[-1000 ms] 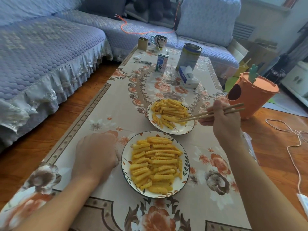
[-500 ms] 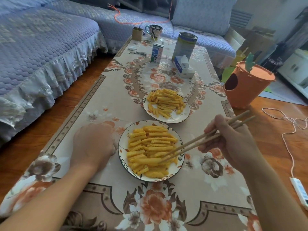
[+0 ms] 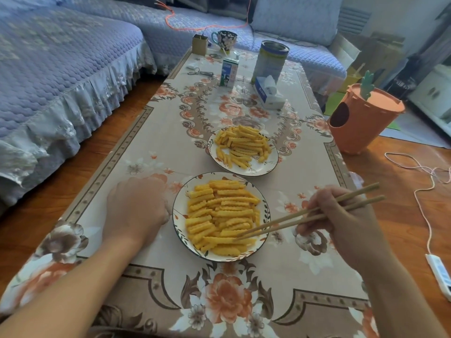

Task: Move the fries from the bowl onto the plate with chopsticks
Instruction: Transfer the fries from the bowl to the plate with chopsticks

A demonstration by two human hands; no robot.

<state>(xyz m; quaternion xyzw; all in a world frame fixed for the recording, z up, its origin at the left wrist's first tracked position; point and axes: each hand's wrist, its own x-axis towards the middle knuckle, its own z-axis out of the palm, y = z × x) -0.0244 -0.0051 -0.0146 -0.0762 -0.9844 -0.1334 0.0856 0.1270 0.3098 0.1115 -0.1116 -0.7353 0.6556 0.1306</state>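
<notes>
Wooden chopsticks [image 3: 308, 214], pale and long, sit pinched in my right hand [image 3: 341, 220], tips angled down into the near white bowl with the dark leaf-patterned rim [image 3: 179, 225]. They close on one crinkle-cut yellow fry [image 3: 219, 239] at the bowl's right front; whether it is firmly caught I cannot tell. The low slant lets the tips slide under a piece instead of stabbing the heap.

My left hand [image 3: 136, 208] rests on the floral tablecloth [image 3: 146, 147], knuckles curled and touching the bowl's left rim, holding nothing. I judge it is there to stop the bowl skating as I lift.

Bowl sits toward the table's near edge, about midway across. Second white plate [image 3: 268, 164] lies just behind it, toward the far edge, already carrying fries, so each carry is short. The bowl remains well filled.
</notes>
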